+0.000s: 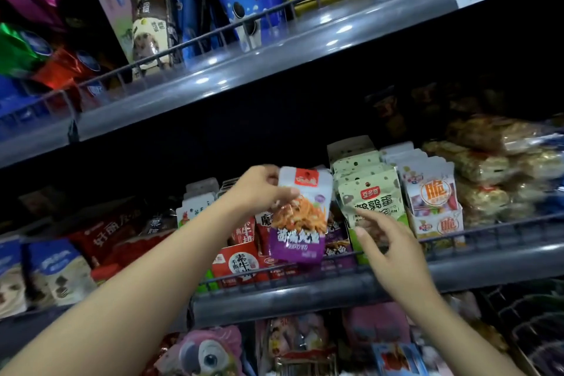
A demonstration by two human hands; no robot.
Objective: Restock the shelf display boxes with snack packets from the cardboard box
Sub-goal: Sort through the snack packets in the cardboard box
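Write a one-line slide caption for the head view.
Left hand holds a purple snack packet before the middle shelf's rail while the open right hand reaches the green packets.

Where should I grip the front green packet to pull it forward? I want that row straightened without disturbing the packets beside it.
Pinch the green packet by its flat top edge, coming from above and in front. It stands upright with that edge exposed; its sides are crowded by neighbours and the wire rail crosses its base.
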